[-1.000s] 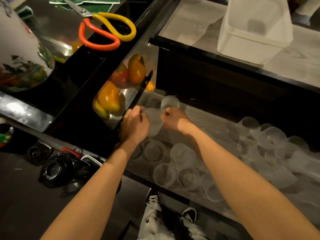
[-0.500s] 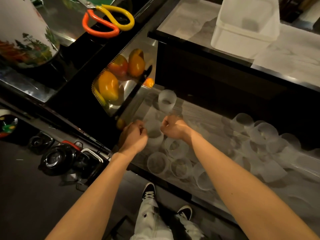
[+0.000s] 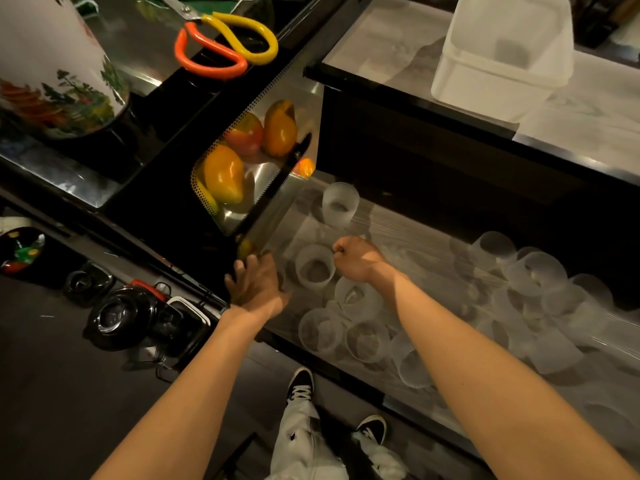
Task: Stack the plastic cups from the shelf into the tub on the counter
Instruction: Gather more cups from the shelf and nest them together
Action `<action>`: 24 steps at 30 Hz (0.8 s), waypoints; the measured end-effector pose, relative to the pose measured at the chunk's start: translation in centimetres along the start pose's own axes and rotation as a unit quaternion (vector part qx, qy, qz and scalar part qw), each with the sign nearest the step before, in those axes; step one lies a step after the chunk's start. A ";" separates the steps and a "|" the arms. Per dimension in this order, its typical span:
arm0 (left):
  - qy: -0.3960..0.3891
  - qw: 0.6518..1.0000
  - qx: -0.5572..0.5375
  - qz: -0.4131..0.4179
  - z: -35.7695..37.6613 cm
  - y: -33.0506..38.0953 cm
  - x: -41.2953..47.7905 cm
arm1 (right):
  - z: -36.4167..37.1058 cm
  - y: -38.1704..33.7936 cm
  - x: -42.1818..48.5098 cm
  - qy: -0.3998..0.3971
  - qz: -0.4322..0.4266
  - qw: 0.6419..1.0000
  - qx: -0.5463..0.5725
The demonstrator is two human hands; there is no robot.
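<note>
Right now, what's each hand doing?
Left hand: open, fingers spread.
Right hand: curled at the frosted plastic cup's rim; grip cannot be told.

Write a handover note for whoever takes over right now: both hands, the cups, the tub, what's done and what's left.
Left hand: open, fingers spread, holding nothing, at the left edge of the lower shelf.
Right hand: curled at the rim of an upright frosted plastic cup, apparently pinching it.
Other frosted cups: scattered over the shelf, some upright, some tipped.
White translucent plastic tub: on the counter, no cups visible inside.
Done: nothing in the tub yet.
Left: stack the cups and lift them into the tub.
</note>
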State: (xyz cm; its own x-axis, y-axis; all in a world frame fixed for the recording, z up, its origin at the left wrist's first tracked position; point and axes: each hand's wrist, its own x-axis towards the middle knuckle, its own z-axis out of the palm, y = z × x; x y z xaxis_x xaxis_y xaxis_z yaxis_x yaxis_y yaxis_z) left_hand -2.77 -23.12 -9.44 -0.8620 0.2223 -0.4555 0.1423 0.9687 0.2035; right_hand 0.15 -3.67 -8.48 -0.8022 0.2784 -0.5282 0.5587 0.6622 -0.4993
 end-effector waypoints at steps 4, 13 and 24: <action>-0.020 0.997 -0.072 -0.016 0.1 0.4 0.4 | 0.0 -0.1 0.0 0.002 -0.005 1.000 0.017; -0.026 0.996 -0.090 0.006 0.8 0.3 1.4 | -0.7 1.0 -0.2 0.008 0.001 0.999 0.052; 0.170 0.959 -0.216 0.071 -1.3 2.3 0.5 | -1.7 3.2 -0.8 0.014 0.007 0.995 0.102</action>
State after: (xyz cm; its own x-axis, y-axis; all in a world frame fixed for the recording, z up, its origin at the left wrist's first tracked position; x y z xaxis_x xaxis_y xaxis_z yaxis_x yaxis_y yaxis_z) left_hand -3.48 -20.96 -8.11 -0.9682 0.2287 -0.1016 0.1192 0.7785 0.6162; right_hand 2.20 -0.55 -8.52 -0.7983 0.3082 -0.5174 0.5984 0.5034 -0.6233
